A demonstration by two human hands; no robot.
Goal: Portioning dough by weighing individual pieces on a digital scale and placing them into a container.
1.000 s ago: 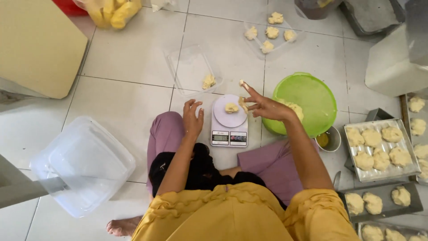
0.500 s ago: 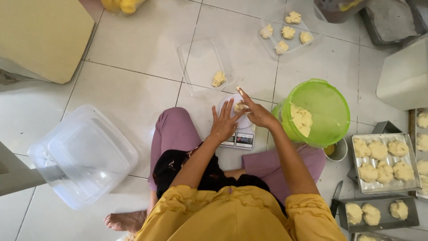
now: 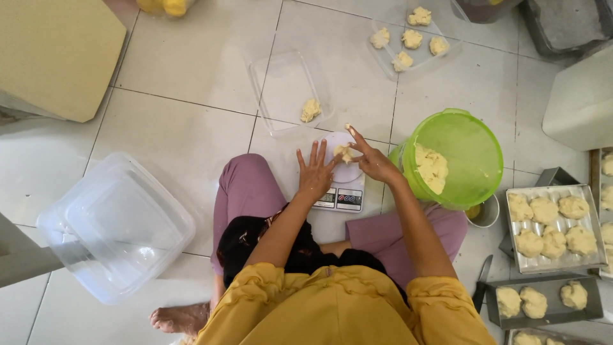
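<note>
— Overhead, where does the dough piece point(image 3: 344, 153) lie?
— On the kitchen scale point(image 3: 343, 172), pinched in the right hand point(image 3: 373, 163), whose fingertips close narrowly on it.
— And the left hand point(image 3: 314, 172)?
— Spread wide and flat just left of the scale's platform, holding nothing, fingers pointing away.
— Nearest supply?
— A green bucket point(image 3: 469, 131) of dough, right of the scale on the tiled floor point(image 3: 179, 134).

Soft, even daylight falls on my work; the white floor tiles point(image 3: 191, 134) show pale glare. Shadows are faint. Everything stays sharp, bending slightly toward the edges.
</note>
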